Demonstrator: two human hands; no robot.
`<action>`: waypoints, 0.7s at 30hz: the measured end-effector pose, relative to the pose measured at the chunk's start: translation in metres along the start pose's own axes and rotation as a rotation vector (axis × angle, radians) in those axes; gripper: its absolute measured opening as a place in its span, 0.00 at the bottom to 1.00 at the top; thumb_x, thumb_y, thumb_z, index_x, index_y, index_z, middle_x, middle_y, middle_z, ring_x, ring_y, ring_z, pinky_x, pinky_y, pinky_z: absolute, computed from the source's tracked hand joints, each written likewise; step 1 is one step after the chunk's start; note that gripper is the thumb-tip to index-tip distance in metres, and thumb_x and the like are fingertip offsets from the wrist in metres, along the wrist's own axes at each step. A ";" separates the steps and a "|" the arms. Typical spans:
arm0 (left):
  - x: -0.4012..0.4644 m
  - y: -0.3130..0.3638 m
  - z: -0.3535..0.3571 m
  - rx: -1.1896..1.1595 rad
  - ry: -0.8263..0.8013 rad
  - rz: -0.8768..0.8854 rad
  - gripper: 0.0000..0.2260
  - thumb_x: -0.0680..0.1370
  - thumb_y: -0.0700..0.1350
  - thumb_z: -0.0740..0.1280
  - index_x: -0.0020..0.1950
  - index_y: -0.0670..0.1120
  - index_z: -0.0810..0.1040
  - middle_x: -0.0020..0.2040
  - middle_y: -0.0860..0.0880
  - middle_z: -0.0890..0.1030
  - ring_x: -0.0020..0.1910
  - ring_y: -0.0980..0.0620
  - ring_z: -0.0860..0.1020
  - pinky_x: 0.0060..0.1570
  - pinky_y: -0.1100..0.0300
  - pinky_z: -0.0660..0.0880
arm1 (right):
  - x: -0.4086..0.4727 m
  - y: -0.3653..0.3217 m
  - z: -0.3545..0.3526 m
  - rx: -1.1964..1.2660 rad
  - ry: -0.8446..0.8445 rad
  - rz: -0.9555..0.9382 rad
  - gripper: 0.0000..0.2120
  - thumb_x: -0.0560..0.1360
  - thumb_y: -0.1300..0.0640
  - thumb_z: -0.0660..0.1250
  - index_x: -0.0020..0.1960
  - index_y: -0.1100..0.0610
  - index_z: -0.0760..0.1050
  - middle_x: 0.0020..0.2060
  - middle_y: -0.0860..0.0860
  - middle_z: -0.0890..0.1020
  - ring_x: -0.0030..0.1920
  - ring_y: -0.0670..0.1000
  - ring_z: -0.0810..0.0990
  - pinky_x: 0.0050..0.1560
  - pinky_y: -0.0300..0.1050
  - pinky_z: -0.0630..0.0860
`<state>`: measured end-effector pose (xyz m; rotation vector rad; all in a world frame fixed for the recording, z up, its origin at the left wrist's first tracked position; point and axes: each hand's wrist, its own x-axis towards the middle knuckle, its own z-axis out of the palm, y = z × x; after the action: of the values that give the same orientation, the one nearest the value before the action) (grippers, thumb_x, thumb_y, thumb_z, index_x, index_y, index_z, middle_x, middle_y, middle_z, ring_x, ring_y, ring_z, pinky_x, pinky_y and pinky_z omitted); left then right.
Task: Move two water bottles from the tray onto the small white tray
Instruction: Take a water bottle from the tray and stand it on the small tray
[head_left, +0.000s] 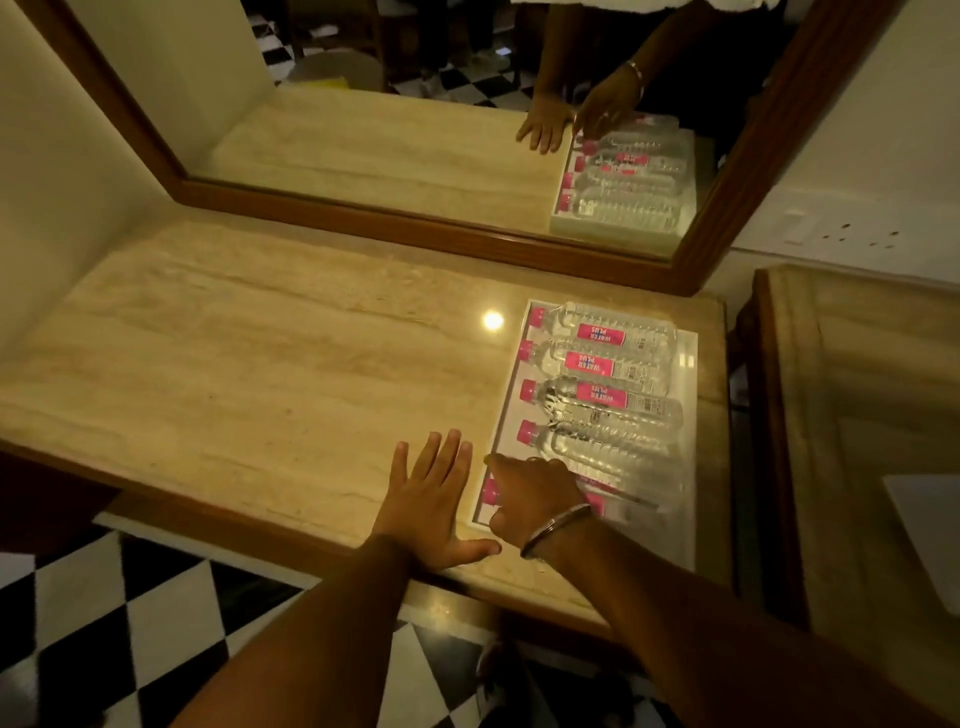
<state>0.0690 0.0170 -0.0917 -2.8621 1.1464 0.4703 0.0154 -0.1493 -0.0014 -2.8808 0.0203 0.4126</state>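
The tray (688, 364) lies at the right end of the worktop (249, 364), below the mirror (395, 104); in it clear bottles with pink caps lie side by side, caps to the left: a first bottle (608, 327) nearest the mirror, then a second (597, 364), a third (608, 402) and a fourth (597, 441); a fifth bottle (491, 493) lies nearest the worktop's front edge, directly under the right hand (535, 499), with only its pink cap and a strip of label showing past the hand and wrist; whether a sixth lies beyond it cannot be told, since the forearm covers that corner of the tray. The right grip is curled over the fifth bottle's neck end, fingers bent down and index tip at the tray's left rim; whether the fingers actually clasp the bottle cannot be told; a bracelet (558, 527) rings that wrist. The left hand (436, 504) lies flat on the worktop just beside the tray's left edge, fingers spread wide, holding nothing. At the right edge of view a pale sheet-like thing (930, 525) is cut off and too dim to identify; the mirror repeats both hands and the bottles.
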 end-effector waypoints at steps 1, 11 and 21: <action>0.000 -0.001 0.001 0.000 0.010 0.010 0.57 0.66 0.84 0.46 0.80 0.45 0.39 0.80 0.44 0.37 0.78 0.43 0.33 0.73 0.31 0.35 | -0.002 -0.001 -0.009 0.026 0.013 0.002 0.27 0.70 0.51 0.68 0.67 0.52 0.65 0.52 0.52 0.82 0.49 0.55 0.80 0.49 0.48 0.74; 0.000 -0.003 0.000 -0.002 0.014 0.027 0.57 0.67 0.83 0.48 0.81 0.45 0.39 0.81 0.43 0.37 0.78 0.42 0.35 0.73 0.30 0.37 | -0.106 0.065 -0.085 0.347 0.687 0.117 0.17 0.67 0.45 0.73 0.49 0.56 0.77 0.41 0.50 0.83 0.39 0.50 0.81 0.37 0.40 0.76; -0.004 0.002 -0.004 0.021 -0.003 -0.004 0.57 0.65 0.84 0.44 0.80 0.45 0.37 0.81 0.43 0.36 0.78 0.42 0.36 0.74 0.31 0.39 | -0.127 0.073 -0.060 0.490 0.730 0.036 0.12 0.71 0.52 0.72 0.50 0.55 0.75 0.49 0.48 0.81 0.50 0.47 0.80 0.46 0.45 0.78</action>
<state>0.0659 0.0181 -0.0860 -2.8440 1.1374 0.4597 -0.0932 -0.2363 0.0733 -2.3817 0.2553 -0.5741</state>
